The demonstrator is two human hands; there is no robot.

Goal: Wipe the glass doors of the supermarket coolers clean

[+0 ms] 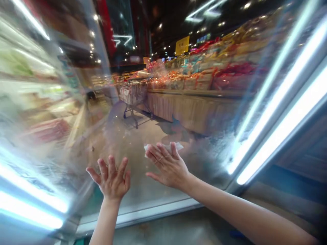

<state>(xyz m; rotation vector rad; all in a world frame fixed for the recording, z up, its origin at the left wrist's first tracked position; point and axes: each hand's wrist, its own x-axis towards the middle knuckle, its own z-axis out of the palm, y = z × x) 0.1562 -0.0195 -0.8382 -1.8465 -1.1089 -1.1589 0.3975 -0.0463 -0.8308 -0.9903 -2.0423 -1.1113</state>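
Both hands up on the glass (204,153)!
Right hand (167,166) flat, fingers together, pressing a cloth (178,147); left hand (112,178) at its 8 o'clock, fingers spread wide, holding nothing.

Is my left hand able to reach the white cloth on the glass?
Probably yes: the left hand is beside the right hand with bare glass between them, though the right hand covers most of the white cloth.
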